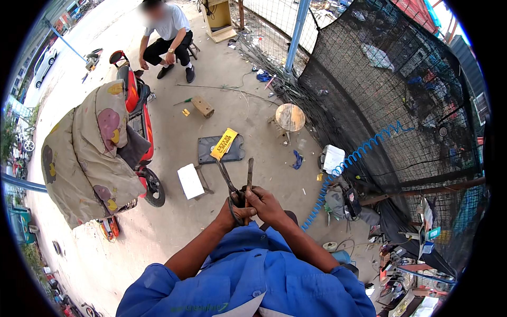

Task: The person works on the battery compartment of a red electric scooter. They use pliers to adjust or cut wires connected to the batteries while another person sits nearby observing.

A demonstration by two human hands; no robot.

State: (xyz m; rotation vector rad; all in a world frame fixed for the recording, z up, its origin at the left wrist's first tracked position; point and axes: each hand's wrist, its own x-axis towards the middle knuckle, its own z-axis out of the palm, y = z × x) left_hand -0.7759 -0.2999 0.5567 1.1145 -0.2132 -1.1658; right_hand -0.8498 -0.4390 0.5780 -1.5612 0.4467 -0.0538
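Both my hands meet in front of my chest. My left hand [235,209] is closed round a dark metal tool [226,174] with long narrow arms, like tongs or pliers; a dark curved handle loops below the fingers. Between the fingers of my right hand [265,204] a narrow, brownish flat bar [250,173] stands upright, its lower end reaching down beside my left fingers. Whether bar and tool touch is hidden by the hands. Beyond them on the ground, a yellow packet [224,143] rests on a dark grey plastic case [206,150].
A small stool with a white top [190,181] stands ahead left, a round wooden stool [290,117] ahead right. A red scooter [148,132] under a quilted cover [87,153] is at left. A blue coiled hose [364,150] hangs at right. A person [171,34] sits farther off.
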